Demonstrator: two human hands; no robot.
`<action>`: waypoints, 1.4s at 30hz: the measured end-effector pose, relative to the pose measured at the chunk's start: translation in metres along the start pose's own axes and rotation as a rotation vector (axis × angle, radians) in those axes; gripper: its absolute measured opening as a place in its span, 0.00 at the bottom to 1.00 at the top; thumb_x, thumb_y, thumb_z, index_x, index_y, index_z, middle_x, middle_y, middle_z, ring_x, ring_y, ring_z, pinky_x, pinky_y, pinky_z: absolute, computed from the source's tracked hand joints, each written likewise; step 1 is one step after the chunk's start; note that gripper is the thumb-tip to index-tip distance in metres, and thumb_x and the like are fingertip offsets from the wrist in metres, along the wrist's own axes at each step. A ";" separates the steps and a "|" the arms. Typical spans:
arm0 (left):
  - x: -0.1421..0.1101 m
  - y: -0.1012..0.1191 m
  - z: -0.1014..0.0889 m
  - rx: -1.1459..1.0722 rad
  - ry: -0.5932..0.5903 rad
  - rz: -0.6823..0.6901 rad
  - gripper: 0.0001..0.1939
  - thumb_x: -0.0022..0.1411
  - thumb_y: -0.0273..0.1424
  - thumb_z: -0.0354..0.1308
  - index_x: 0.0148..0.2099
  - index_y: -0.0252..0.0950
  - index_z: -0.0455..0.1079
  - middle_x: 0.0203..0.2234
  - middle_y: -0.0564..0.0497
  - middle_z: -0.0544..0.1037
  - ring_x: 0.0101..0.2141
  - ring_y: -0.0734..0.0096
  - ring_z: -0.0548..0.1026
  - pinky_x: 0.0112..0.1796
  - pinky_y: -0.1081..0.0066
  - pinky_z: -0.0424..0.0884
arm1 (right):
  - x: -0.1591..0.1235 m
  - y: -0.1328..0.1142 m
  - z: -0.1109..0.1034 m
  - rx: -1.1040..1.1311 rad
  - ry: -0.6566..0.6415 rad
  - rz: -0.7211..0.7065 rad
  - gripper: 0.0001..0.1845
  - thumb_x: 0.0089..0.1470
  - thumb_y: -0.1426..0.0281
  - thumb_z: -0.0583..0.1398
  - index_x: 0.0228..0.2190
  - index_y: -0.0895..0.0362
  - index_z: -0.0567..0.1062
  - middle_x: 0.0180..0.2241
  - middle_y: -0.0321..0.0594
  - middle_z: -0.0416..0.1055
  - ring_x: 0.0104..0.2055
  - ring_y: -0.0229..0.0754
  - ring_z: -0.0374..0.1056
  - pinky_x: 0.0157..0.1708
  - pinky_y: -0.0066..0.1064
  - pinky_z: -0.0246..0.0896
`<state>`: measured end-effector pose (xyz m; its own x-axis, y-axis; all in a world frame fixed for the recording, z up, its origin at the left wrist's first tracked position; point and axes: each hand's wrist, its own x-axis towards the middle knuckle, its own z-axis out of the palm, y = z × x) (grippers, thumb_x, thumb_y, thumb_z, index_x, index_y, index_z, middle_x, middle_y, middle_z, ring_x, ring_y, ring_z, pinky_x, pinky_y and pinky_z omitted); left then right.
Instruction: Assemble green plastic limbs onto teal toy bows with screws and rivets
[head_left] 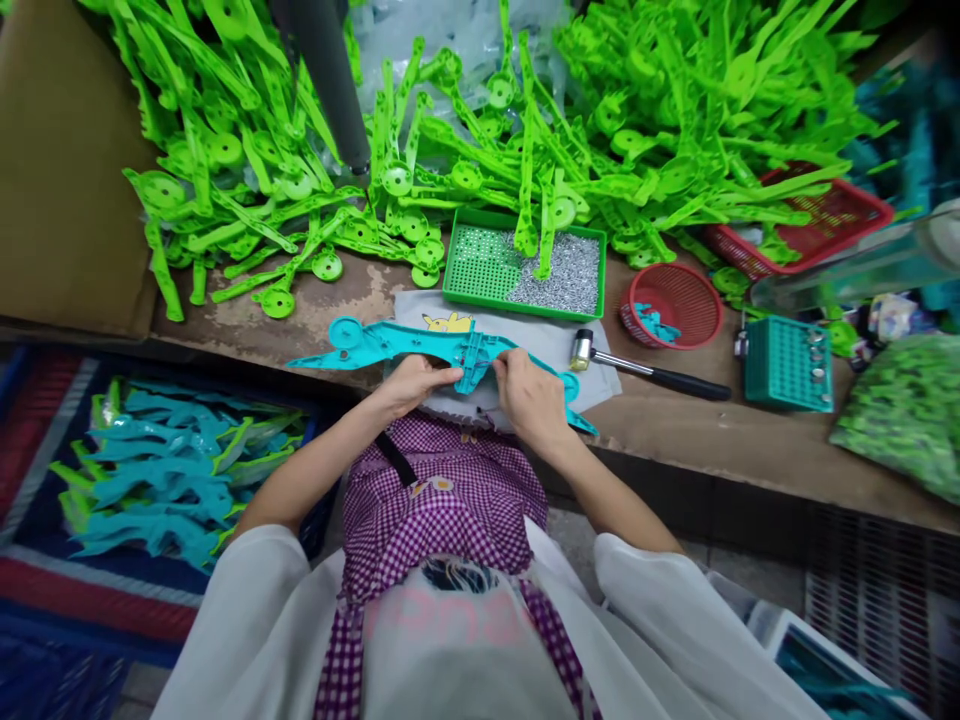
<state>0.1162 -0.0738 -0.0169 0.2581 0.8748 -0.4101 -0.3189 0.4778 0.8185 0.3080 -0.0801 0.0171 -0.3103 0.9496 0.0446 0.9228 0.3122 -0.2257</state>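
Note:
A turquoise plastic toy bow [382, 341] lies across a grey cloth [596, 396] at the front of the bench, its ribbed middle facing up. My left hand [415, 384] is closed on the bow just left of its middle, thumb on the handle part. On the other side, my right hand [529, 394] is closed with thumb and fingertips pinched at the bow's inner edge; whether a small piece is between them I cannot make out. To the right of the bow rests a hammer [652, 374] with a black grip and metal head.
Bright green plastic limbs [255, 180] are heaped across the back. A green tray [480, 265] holds small metal screws. Close by are a red basket [679, 300] with turquoise bits, a teal block [784, 365] and a bag of green parts [907, 415]. A crate [30, 490] stands lower left; a dark tool [326, 80] hangs above.

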 end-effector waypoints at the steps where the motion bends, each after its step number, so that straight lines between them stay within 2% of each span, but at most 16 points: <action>1: 0.001 -0.001 0.000 0.000 -0.008 0.006 0.29 0.43 0.38 0.77 0.47 0.33 0.77 0.41 0.44 0.82 0.47 0.58 0.78 0.54 0.60 0.72 | 0.001 -0.001 -0.001 0.013 -0.008 -0.014 0.22 0.71 0.63 0.42 0.37 0.57 0.71 0.32 0.47 0.77 0.30 0.43 0.68 0.28 0.34 0.47; 6: 0.000 0.004 -0.007 0.127 -0.139 -0.025 0.24 0.52 0.44 0.72 0.45 0.32 0.77 0.37 0.43 0.82 0.40 0.63 0.80 0.47 0.63 0.75 | 0.013 -0.010 -0.003 0.063 -0.144 -0.065 0.20 0.71 0.63 0.44 0.38 0.57 0.72 0.37 0.50 0.79 0.35 0.46 0.71 0.30 0.34 0.49; 8: -0.007 0.016 -0.015 0.320 -0.216 -0.077 0.21 0.57 0.46 0.68 0.44 0.34 0.78 0.32 0.45 0.82 0.33 0.65 0.80 0.40 0.65 0.75 | 0.018 -0.013 -0.004 0.072 -0.221 -0.026 0.18 0.71 0.63 0.45 0.41 0.57 0.72 0.40 0.49 0.80 0.35 0.46 0.72 0.29 0.34 0.48; 10: -0.012 0.033 -0.023 0.616 -0.237 -0.030 0.18 0.61 0.46 0.63 0.44 0.37 0.79 0.29 0.47 0.81 0.30 0.64 0.79 0.38 0.66 0.74 | 0.022 -0.015 -0.005 0.065 -0.308 0.007 0.16 0.71 0.64 0.47 0.43 0.57 0.72 0.43 0.50 0.80 0.36 0.47 0.74 0.28 0.34 0.48; 11: -0.012 0.042 -0.026 0.779 -0.220 0.055 0.15 0.63 0.44 0.62 0.44 0.38 0.79 0.30 0.47 0.81 0.32 0.62 0.79 0.39 0.65 0.74 | 0.024 -0.016 -0.006 0.056 -0.346 0.018 0.16 0.71 0.64 0.47 0.44 0.57 0.72 0.45 0.51 0.80 0.37 0.47 0.74 0.29 0.34 0.48; 13: -0.004 0.059 -0.029 1.060 -0.181 0.292 0.11 0.66 0.36 0.58 0.45 0.40 0.80 0.39 0.45 0.81 0.42 0.58 0.78 0.47 0.61 0.71 | 0.025 -0.018 -0.006 0.040 -0.394 0.030 0.16 0.71 0.64 0.47 0.46 0.58 0.71 0.46 0.52 0.79 0.39 0.48 0.75 0.29 0.34 0.49; 15: 0.011 0.072 -0.029 1.245 -0.249 0.450 0.12 0.64 0.28 0.56 0.44 0.41 0.80 0.50 0.43 0.78 0.52 0.54 0.74 0.54 0.57 0.65 | 0.026 -0.020 -0.006 0.033 -0.403 0.036 0.16 0.71 0.65 0.47 0.47 0.58 0.71 0.47 0.53 0.79 0.40 0.49 0.76 0.30 0.34 0.51; 17: 0.029 0.081 -0.026 1.360 -0.385 0.491 0.11 0.61 0.24 0.56 0.40 0.41 0.79 0.54 0.44 0.76 0.55 0.54 0.71 0.57 0.56 0.63 | 0.026 -0.021 -0.006 0.040 -0.402 0.039 0.16 0.71 0.65 0.48 0.47 0.58 0.71 0.47 0.54 0.79 0.40 0.49 0.76 0.30 0.34 0.52; 19: 0.043 0.085 -0.022 1.437 -0.505 0.499 0.09 0.60 0.23 0.58 0.36 0.41 0.78 0.53 0.45 0.77 0.55 0.55 0.70 0.58 0.57 0.61 | 0.025 -0.018 -0.008 0.060 -0.399 0.043 0.16 0.70 0.65 0.49 0.47 0.59 0.72 0.47 0.54 0.79 0.39 0.50 0.76 0.31 0.35 0.55; 21: 0.049 0.087 -0.018 1.493 -0.577 0.516 0.09 0.61 0.23 0.58 0.35 0.41 0.77 0.53 0.46 0.77 0.56 0.56 0.70 0.59 0.57 0.60 | 0.022 -0.011 -0.012 0.140 -0.396 0.014 0.14 0.69 0.65 0.51 0.47 0.58 0.73 0.47 0.53 0.79 0.40 0.50 0.76 0.33 0.35 0.58; 23: 0.049 0.084 -0.018 1.528 -0.599 0.537 0.09 0.62 0.23 0.56 0.37 0.40 0.76 0.53 0.45 0.77 0.55 0.56 0.70 0.59 0.57 0.59 | 0.020 -0.001 -0.017 0.310 -0.371 -0.055 0.13 0.67 0.66 0.54 0.49 0.57 0.73 0.45 0.49 0.79 0.41 0.48 0.75 0.37 0.35 0.62; 26: 0.043 0.074 -0.026 1.562 -0.545 0.550 0.08 0.63 0.26 0.55 0.42 0.38 0.74 0.55 0.43 0.75 0.53 0.56 0.72 0.56 0.59 0.63 | 0.023 0.015 -0.017 0.544 -0.255 -0.117 0.12 0.66 0.67 0.56 0.48 0.55 0.73 0.42 0.43 0.79 0.41 0.43 0.73 0.41 0.34 0.64; 29: 0.030 0.061 -0.040 1.594 -0.333 0.534 0.11 0.64 0.28 0.52 0.47 0.36 0.72 0.58 0.40 0.72 0.49 0.57 0.75 0.50 0.62 0.69 | 0.032 0.023 -0.006 0.587 -0.186 -0.130 0.09 0.65 0.67 0.56 0.42 0.55 0.75 0.41 0.43 0.76 0.40 0.43 0.71 0.43 0.35 0.65; 32: 0.012 0.051 -0.050 1.577 -0.173 0.515 0.11 0.66 0.28 0.49 0.47 0.36 0.70 0.59 0.38 0.71 0.46 0.58 0.76 0.46 0.62 0.71 | 0.037 0.027 0.004 0.602 -0.163 -0.204 0.09 0.65 0.67 0.56 0.42 0.54 0.75 0.43 0.44 0.73 0.42 0.43 0.70 0.45 0.37 0.67; 37: -0.004 0.041 -0.052 1.475 -0.102 0.533 0.08 0.67 0.29 0.50 0.44 0.37 0.69 0.56 0.37 0.72 0.50 0.54 0.76 0.51 0.56 0.71 | 0.026 0.032 0.002 0.497 -0.147 -0.356 0.12 0.67 0.66 0.54 0.43 0.53 0.77 0.53 0.49 0.68 0.51 0.48 0.69 0.51 0.44 0.69; 42: 0.001 0.043 -0.051 1.401 -0.145 0.532 0.06 0.66 0.28 0.50 0.43 0.38 0.68 0.56 0.40 0.71 0.54 0.56 0.73 0.55 0.57 0.70 | 0.028 0.035 0.004 0.418 -0.216 -0.418 0.15 0.67 0.68 0.52 0.44 0.53 0.78 0.52 0.50 0.72 0.52 0.51 0.69 0.53 0.49 0.68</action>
<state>0.0564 -0.0480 -0.0025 0.5081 0.8610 0.0241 0.6812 -0.4188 0.6004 0.3309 -0.0429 0.0067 -0.7050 0.7088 0.0240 0.5598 0.5770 -0.5947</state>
